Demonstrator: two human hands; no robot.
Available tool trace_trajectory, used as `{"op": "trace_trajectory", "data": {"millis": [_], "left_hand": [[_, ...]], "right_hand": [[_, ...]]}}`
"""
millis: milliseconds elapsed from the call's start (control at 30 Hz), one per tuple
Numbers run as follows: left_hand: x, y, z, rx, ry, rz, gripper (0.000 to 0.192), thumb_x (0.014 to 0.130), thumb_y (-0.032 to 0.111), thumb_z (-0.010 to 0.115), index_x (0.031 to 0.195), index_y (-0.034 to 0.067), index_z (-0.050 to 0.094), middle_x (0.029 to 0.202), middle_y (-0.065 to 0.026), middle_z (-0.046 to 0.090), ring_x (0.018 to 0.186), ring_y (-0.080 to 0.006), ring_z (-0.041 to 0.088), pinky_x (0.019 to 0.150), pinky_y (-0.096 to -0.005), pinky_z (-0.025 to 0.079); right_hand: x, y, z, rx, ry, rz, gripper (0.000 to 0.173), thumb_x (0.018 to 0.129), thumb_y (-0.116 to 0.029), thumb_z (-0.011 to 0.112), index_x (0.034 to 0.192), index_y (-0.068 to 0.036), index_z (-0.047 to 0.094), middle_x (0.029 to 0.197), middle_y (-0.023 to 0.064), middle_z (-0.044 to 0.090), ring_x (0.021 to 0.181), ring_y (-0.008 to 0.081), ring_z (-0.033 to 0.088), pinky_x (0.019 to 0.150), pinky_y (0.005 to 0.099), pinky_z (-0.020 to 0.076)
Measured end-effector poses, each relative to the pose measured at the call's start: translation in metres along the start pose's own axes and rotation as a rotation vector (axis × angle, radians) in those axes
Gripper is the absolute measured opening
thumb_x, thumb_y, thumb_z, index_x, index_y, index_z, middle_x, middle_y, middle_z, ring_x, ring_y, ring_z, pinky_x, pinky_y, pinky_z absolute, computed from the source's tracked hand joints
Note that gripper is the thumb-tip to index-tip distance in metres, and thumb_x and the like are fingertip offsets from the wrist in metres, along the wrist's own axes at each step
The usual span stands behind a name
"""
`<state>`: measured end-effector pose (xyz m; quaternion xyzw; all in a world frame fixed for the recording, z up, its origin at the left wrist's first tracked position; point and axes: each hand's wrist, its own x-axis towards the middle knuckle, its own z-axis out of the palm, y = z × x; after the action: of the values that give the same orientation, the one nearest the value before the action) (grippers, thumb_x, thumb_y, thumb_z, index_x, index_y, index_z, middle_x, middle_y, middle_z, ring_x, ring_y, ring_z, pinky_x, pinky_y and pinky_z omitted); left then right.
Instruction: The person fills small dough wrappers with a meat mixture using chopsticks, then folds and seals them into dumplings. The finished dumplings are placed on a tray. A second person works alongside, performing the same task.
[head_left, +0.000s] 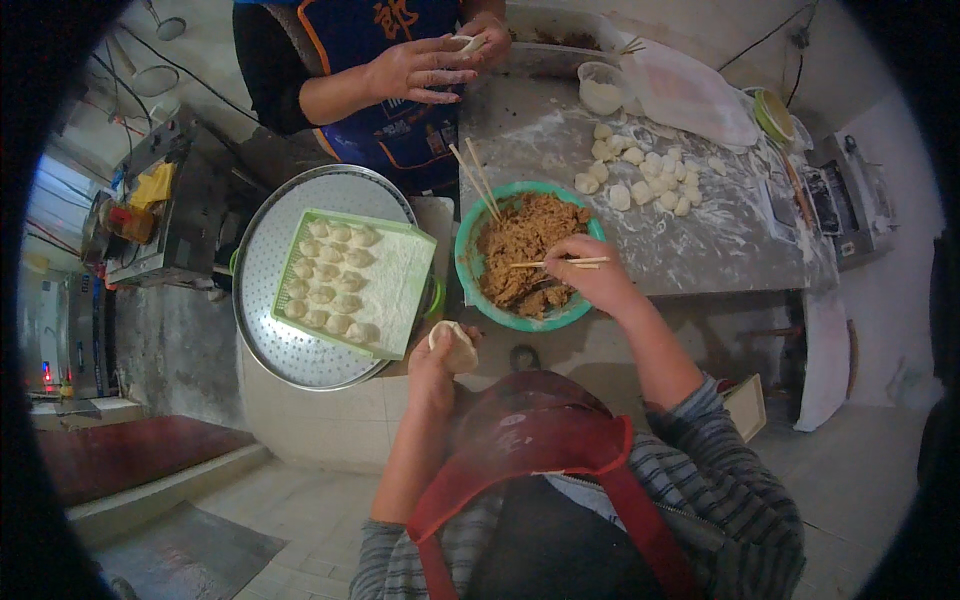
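My left hand (435, 367) holds a flat round dough wrapper (459, 351) in front of my red apron. Over a green bowl (466, 281), my right hand (589, 270) grips a pair of chopsticks (536, 264), their tips in the brown minced filling (529, 232). A second pair of chopsticks (480, 180) leans on the bowl's far left rim. To the left, a light green plastic tray (401, 300) dusted with flour carries rows of folded dumplings (324, 274). The tray rests on a large round perforated metal steamer plate (259, 300).
Across from me a co-worker's hands (427, 71) hold another wrapper (472, 43). Small dough pieces (652, 176) lie on the floury metal table (555, 135), near a plastic tub of flour (600, 90) and a whitish sheet (682, 90). A metal stove (187, 217) stands at far left.
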<state>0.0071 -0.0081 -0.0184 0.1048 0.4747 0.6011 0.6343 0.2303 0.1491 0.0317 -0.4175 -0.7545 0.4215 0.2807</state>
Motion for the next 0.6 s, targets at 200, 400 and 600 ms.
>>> {"op": "trace_trajectory", "data": {"millis": [200, 400, 600], "left_hand": [[-0.002, 0.002, -0.004, 0.075, 0.073, -0.035, 0.025, 0.09, 0.018, 0.056, 0.105, -0.002, 0.055, 0.092, -0.0138, 0.064, 0.084, -0.0232, 0.063, 0.075, -0.0337, 0.051], [-0.001, 0.003, -0.003, 0.118, 0.042, 0.003, 0.028, 0.088, 0.009, 0.053, 0.113, -0.004, 0.049, 0.098, -0.014, 0.061, 0.081, -0.0234, 0.063, 0.074, -0.0338, 0.051], [-0.005, 0.007, -0.002, 0.153, 0.091, -0.05, 0.027, 0.085, 0.001, 0.052, 0.112, -0.004, 0.05, 0.098, -0.0137, 0.062, 0.08, -0.0224, 0.063, 0.072, -0.0321, 0.052]], "right_hand": [[0.007, -0.007, -0.001, 0.097, 0.042, 0.118, 0.013, 0.083, -0.015, 0.065, 0.083, -0.001, 0.064, 0.077, 0.0059, 0.06, 0.061, 0.0126, 0.057, 0.055, 0.0282, 0.0458], [0.01, -0.012, -0.003, 0.234, -0.017, 0.27, 0.015, 0.085, -0.016, 0.062, 0.083, -0.001, 0.063, 0.076, 0.0054, 0.062, 0.062, 0.0113, 0.06, 0.053, 0.0278, 0.0472], [0.014, -0.003, 0.017, 0.176, -0.03, 0.299, 0.018, 0.087, -0.016, 0.06, 0.09, 0.001, 0.063, 0.075, 0.0072, 0.064, 0.067, 0.0125, 0.063, 0.058, 0.0267, 0.0522]]}}
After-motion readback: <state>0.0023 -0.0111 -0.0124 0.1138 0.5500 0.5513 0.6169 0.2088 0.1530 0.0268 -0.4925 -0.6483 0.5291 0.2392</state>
